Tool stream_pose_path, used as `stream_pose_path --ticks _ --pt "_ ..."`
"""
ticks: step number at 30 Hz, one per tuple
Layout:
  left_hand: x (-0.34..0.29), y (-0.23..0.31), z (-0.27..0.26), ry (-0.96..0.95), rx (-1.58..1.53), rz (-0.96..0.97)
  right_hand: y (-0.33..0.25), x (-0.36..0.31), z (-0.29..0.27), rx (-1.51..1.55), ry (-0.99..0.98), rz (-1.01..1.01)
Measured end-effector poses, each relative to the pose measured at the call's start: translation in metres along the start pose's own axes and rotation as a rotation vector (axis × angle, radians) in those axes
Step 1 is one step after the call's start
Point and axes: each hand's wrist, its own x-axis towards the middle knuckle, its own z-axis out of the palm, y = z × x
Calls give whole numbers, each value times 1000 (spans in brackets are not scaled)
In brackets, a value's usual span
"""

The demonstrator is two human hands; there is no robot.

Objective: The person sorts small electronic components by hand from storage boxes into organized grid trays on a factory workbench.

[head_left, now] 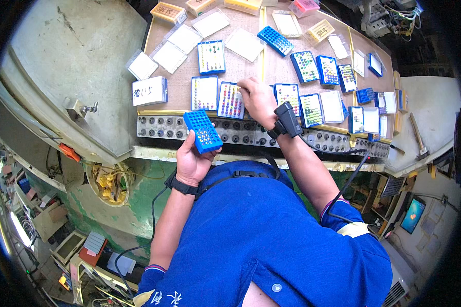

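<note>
My left hand (193, 166) grips a blue hole rack (198, 118) at the bench's front edge. Metal-looking pieces fill some holes in the rack's near half; the far half shows bare holes. My right hand (260, 104) reaches over the right edge of a shallow blue-edged box (231, 100) holding rows of red, purple and yellow-tipped small pieces. Its fingers are bent together there; whatever is between them is hidden. Left of that box lies another blue-edged box (204, 93) with yellowish small pieces. A third such box (287, 96) sits just right of my right hand.
Several more blue boxes (306, 66) and clear lids (245, 44) spread over the tan board (241, 77). A white-labelled box (150, 91) stands at left. A metal strip with round fittings (161, 127) runs along the front. A hammer (419, 135) lies at right. Cables hang from both wrists.
</note>
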Motion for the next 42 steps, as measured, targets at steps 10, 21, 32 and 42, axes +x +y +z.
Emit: stream_pose_path --ticks 10,21,32,42 --pt "-2 1 10 46 -31 -3 4 -7 10 210 167 8" --pt "-7 6 1 -110 -46 8 4 -11 21 71 4 -74" --pt "-8 2 13 -135 -1 12 -89 -53 -52 518 -298 -266" --pt "-13 -8 5 -96 91 -46 -89 -70 -46 520 -289 -205"
